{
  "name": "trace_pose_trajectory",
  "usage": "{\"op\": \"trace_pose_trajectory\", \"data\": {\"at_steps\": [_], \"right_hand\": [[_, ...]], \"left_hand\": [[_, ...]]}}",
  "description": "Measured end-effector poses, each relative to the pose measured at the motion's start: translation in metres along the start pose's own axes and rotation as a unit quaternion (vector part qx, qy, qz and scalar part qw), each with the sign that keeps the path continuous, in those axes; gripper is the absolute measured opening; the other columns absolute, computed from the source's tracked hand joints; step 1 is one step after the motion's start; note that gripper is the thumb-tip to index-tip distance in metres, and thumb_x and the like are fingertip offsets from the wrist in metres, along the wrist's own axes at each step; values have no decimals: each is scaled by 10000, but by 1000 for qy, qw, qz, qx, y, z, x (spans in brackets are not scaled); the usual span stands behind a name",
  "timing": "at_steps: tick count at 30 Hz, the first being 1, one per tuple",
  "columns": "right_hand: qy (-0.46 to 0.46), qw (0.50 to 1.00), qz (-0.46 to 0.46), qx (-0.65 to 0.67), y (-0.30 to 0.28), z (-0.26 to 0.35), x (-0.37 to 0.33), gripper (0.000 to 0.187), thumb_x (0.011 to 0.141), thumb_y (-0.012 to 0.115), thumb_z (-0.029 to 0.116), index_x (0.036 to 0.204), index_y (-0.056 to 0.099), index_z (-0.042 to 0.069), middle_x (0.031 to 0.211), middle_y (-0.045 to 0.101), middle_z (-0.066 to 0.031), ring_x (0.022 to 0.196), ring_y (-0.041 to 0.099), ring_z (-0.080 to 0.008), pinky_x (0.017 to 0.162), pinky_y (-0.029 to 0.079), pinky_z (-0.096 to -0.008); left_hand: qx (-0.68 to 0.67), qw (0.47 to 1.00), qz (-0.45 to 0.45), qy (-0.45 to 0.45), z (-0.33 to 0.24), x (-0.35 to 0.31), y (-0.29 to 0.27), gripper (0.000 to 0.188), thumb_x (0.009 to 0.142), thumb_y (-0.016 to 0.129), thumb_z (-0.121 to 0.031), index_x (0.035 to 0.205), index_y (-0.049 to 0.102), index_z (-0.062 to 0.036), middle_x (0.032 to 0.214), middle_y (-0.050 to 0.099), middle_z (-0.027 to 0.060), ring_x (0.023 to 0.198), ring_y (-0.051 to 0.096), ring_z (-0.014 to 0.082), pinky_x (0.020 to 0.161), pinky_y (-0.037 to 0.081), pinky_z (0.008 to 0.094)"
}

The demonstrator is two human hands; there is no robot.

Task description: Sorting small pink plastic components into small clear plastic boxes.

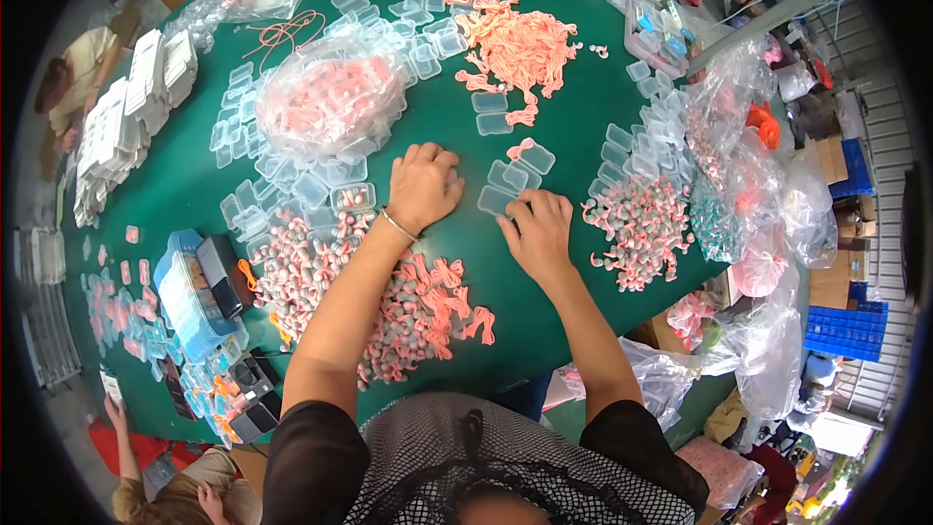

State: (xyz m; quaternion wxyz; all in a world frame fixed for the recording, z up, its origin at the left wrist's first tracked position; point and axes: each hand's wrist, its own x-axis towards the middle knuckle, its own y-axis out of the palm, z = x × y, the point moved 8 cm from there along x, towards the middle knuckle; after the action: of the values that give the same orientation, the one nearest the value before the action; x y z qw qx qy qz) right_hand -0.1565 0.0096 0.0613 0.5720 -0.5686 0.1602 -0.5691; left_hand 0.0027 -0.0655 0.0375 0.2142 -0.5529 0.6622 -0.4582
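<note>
Clear plastic boxes (507, 176) by right hand (540, 233), left hand (424, 185) farther off, both loosely curled, grip unclear

Left fingers (429, 152) curled loosely inward, right fingers (540, 201) bent, slightly spread.

White trays (131, 122) (stacked), blue bins (847, 331)
</note>
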Motion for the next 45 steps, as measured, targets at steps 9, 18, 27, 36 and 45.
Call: {"op": "trace_pose_trajectory", "data": {"at_steps": [9,18,27,36,45], "right_hand": [[9,999,44,-6,4,3,-1,245,688,747,182,865,598,102,945,542,-48,933,521,-237,845,331,-439],[25,994,96,33,3,-5,12,317,721,723,221,990,589,120,898,537,-43,897,524,-241,804,348,-413],[93,992,-48,67,2,-140,102,97,789,628,104,884,635,87,857,607,-112,834,589,-304,733,461,-420],[291,945,-114,-92,33,-343,168,167,794,654,172,935,671,84,869,658,-159,808,642,-344,725,511,-446],[389,910,-139,35,26,-320,154,193,731,670,188,889,696,80,784,701,-84,747,682,-245,698,533,-364]], "left_hand": [[-23,989,-144,-25,-7,96,12,131,765,663,-184,879,694,-127,892,643,57,882,591,271,710,450,415],[88,988,-47,-118,8,152,52,194,748,697,-314,847,717,-148,964,640,66,950,596,260,760,440,453],[85,985,-23,-150,11,166,51,217,722,713,-330,809,715,-130,942,634,83,930,593,267,766,441,450],[-294,955,-36,-26,-3,114,22,128,809,603,-99,920,659,-68,722,656,82,622,621,199,593,468,333],[-435,894,42,-100,0,47,13,109,824,613,-13,933,611,-2,736,612,65,597,538,101,547,441,257]]}}
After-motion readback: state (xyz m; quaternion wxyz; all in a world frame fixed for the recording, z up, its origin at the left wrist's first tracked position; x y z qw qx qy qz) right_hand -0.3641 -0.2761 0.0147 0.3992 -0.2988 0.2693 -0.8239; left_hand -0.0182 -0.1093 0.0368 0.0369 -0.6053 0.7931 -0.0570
